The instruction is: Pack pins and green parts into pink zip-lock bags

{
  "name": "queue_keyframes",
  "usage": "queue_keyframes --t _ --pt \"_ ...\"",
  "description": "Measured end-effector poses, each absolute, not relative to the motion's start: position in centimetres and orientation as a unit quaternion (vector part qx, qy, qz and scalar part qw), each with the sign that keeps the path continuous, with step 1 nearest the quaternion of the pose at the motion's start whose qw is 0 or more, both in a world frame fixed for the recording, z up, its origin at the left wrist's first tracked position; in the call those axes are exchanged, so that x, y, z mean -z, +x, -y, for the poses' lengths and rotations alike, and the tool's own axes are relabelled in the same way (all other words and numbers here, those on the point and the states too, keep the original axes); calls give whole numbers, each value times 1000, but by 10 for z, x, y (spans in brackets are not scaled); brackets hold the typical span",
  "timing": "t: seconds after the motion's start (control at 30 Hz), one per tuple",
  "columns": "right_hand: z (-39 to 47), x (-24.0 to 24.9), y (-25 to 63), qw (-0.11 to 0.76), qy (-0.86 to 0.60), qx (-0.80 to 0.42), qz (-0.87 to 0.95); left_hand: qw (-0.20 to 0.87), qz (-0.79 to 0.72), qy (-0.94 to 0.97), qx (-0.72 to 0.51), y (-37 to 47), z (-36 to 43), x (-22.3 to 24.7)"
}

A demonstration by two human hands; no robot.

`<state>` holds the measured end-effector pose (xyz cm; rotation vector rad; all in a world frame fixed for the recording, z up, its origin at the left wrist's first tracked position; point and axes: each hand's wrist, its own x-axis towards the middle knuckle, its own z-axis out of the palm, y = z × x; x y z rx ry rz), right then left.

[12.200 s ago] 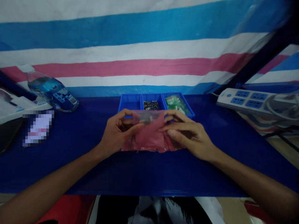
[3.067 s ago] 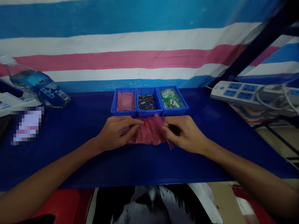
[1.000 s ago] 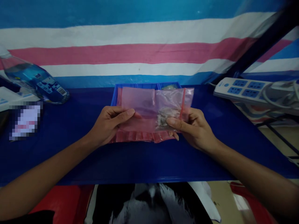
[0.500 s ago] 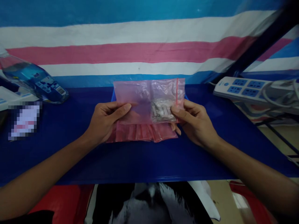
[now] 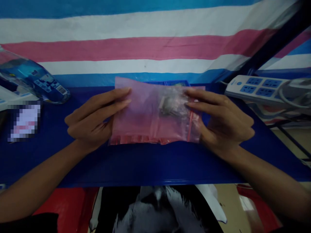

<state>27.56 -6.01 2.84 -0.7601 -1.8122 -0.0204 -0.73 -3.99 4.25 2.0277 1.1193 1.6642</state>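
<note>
- Since half a second ago, both hands have drawn nearer the camera and the pink zip bag (image 5: 145,113) now lies flatter across the view, covering nearly all of the blue tray (image 5: 165,83) behind it.
- Left hand (image 5: 93,118) pinches the bag's left edge, fingers stretched over the front and thumb hidden behind the plastic.
- Right hand (image 5: 223,121) grips the bag's right end, just beside the red zip strip (image 5: 190,124), fingers extended over the front.
- Small pale parts (image 5: 170,105) sit bunched inside the bag, right of its middle and near the right fingertips.
- More pink bags (image 5: 136,139) lie stacked below the held bag, on the dark blue table (image 5: 145,161).
- Well left of the bag lies a water bottle (image 5: 36,82) on its side.
- Well right of the bag rests a white power strip (image 5: 257,90) with blue sockets.
- Behind the bag hangs a striped sheet (image 5: 145,48).
</note>
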Motion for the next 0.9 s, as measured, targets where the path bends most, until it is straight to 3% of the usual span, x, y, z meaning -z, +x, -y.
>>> queue_keyframes --t 0.1,0.27,0.4,0.53,0.6,0.73,0.9 --pt "57 -26 274 555 -314 17 770 171 -367 704 -584 -11 36 -36" --pt "54 -22 278 568 -296 4 768 85 -333 740 -579 -12 33 -39" --pt "55 -22 282 534 -295 32 792 135 -347 715 -592 -10 31 -43" --pt "55 -26 280 492 -298 4 818 37 -360 729 -581 -3 31 -42" --pt "54 -26 277 472 -279 -35 835 17 -334 724 -604 0 31 -40" --pt "56 -21 270 462 -314 -139 818 79 -383 669 -632 7 34 -39" --pt "64 -17 258 414 -378 -456 691 155 -418 636 -630 12 47 -43"
